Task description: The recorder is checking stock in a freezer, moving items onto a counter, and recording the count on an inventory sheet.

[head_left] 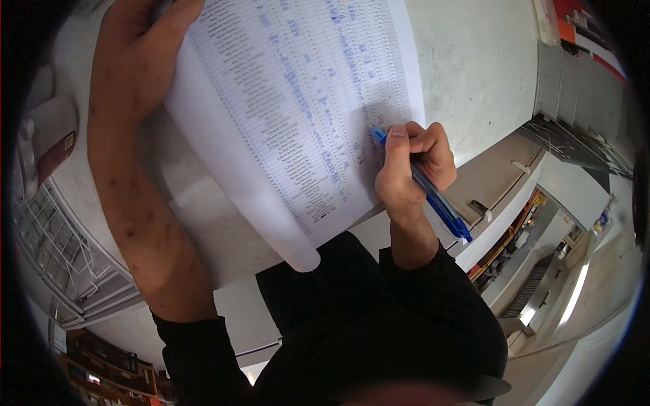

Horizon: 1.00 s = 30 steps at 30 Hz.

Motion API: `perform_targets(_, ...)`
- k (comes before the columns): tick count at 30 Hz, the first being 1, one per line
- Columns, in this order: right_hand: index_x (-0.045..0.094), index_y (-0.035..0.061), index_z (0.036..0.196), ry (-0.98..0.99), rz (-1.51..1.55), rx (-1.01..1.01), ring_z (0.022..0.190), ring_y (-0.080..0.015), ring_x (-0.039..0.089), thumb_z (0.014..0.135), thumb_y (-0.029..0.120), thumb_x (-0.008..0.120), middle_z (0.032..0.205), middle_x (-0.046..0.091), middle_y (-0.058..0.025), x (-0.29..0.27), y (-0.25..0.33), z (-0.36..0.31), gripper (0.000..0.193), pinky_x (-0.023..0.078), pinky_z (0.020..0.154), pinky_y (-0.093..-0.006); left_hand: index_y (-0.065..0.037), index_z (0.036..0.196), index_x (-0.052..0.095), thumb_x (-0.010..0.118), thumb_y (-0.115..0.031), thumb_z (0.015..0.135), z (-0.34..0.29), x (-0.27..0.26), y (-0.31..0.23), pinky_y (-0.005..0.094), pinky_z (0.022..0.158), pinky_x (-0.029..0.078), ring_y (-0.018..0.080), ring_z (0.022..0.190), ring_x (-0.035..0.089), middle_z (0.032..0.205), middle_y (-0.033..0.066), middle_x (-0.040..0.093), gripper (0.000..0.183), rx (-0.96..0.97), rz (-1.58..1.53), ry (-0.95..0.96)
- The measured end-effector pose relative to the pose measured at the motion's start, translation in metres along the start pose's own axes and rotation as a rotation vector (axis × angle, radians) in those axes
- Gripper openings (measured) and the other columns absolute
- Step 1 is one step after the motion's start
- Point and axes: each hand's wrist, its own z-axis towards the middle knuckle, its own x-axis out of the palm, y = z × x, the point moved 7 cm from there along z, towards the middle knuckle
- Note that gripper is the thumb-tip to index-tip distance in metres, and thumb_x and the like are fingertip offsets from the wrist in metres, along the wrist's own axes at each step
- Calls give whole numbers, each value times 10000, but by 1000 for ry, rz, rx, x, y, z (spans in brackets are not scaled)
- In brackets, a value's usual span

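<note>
In my right hand (413,162) a blue pen (440,203) is pinched between closed fingers. Its tip end rests on or just over a large printed sheet (271,122), near the sheet's right side. Rows of small print and columns of blue handwriting cover the paper. The left and lower edge of the sheet curls into a loose roll, hanging past the table's near edge. My left hand (145,61) lies at the sheet's upper left border, its thumb alongside the paper. The frame's top edge and shadow hide most of its fingers, so its grip cannot be told.
Beneath the paper is a pale, worn tabletop (474,74). A white container with a handle (51,139) stands at the far left, above a wire rack (64,237). To the right are a cardboard-coloured box (501,176) and shelving with items (511,237). Red and orange things sit upper right.
</note>
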Motion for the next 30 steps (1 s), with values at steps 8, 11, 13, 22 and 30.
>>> perform_targets(8, 354, 70, 644, -115, -56, 34, 470, -12, 382, 852, -38, 550, 505, 470, -15, -8, -12, 12, 306, 281, 423, -205, -153, 1168, 674, 423, -199, 850, -6, -1, 31, 305, 748, 452, 148, 795, 572, 935, 56, 608, 407, 89, 91, 233)
perform_targets(11, 324, 84, 624, -198, -130, 23, 479, -10, 319, 800, -87, 513, 507, 392, 24, -9, -11, 12, 310, 243, 444, -192, -140, 1143, 678, 428, -182, 841, -2, 5, 28, 303, 741, 441, 147, 786, 557, 913, 53, 593, 395, 82, 55, 196)
perform_targets(13, 337, 79, 616, -210, -144, 48, 470, -10, 333, 795, -78, 525, 499, 390, 26, -8, -11, 13, 303, 249, 442, -190, -127, 1119, 682, 433, -166, 831, -6, 4, 18, 302, 735, 431, 146, 778, 543, 890, 49, 578, 382, 73, 24, 157)
perform_targets(22, 360, 81, 642, -138, -167, 14, 487, -6, 354, 836, -53, 547, 513, 445, 5, -17, -16, 17, 301, 269, 435, -203, -70, 1008, 702, 455, -91, 789, -22, 17, -39, 293, 707, 384, 143, 741, 478, 788, 35, 510, 331, 55, -168, -11)
perform_targets(30, 337, 89, 651, -244, 139, 155, 457, -5, 343, 817, -72, 529, 512, 445, 4, -15, -21, 15, 301, 253, 413, -194, -20, 910, 720, 474, -25, 752, -13, 2, 3, 286, 682, 342, 141, 709, 420, 697, 22, 450, 292, 1, -258, -216)
